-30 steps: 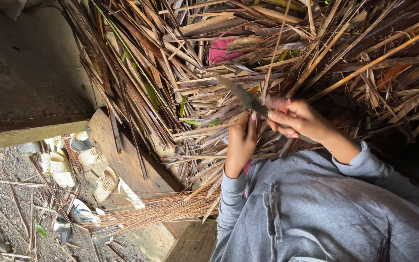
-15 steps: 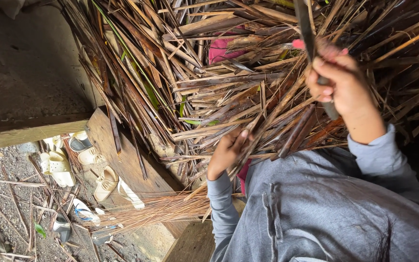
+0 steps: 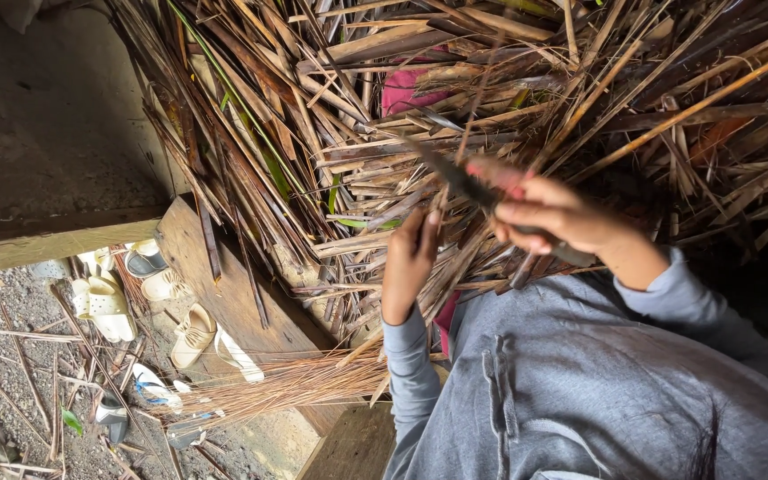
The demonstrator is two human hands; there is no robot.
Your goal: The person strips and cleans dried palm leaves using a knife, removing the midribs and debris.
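Right hand (image 3: 548, 216), lowered from its raised position, grips the dark-bladed knife (image 3: 455, 178) against dry brown cane strips (image 3: 420, 142) — left hand (image 3: 411, 262) pinching one strip — best cut away from fingers.

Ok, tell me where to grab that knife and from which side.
Take the knife by its handle, the end near the body, where the right hand already wraps it. Come from the right: the dark blade points left into the dry stalks, next to the left hand, so that end is unsafe.
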